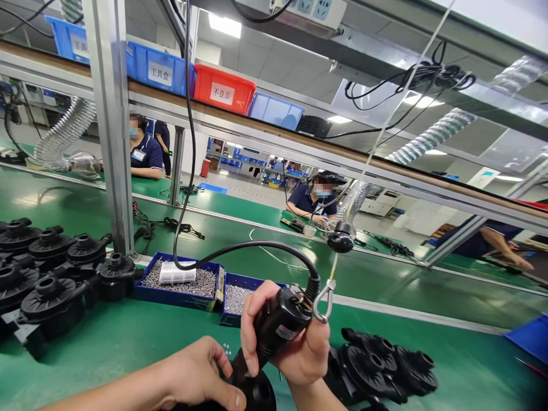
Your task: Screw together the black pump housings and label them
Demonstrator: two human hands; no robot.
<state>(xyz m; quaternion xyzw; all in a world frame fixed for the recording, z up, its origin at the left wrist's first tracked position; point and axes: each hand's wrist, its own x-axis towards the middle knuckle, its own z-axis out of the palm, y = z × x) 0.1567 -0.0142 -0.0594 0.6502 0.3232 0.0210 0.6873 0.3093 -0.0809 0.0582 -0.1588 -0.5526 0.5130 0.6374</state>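
Observation:
My right hand [295, 348] is wrapped around a black electric screwdriver [278, 325], which tilts with its lower end toward a black fan housing [257, 394] at the bottom edge. A metal carabiner [324, 301] on a cord hooks the tool's top, and a black cable runs out beside it. Low in the picture, my left hand [201, 371] grips the housing with thumb and fingers, close to the screwdriver's tip. The tip itself is hidden. Behind my hands stand a blue bin of screws [175, 282] and a smaller blue bin of nuts [235, 297].
Several black fan housings [51, 302] crowd the left of the green bench [141, 348]; more housings [377, 365] lie at right. A few small nuts [226, 346] lie by my left hand. An aluminium post [109, 125] rises at left. Co-workers [314, 197] sit opposite.

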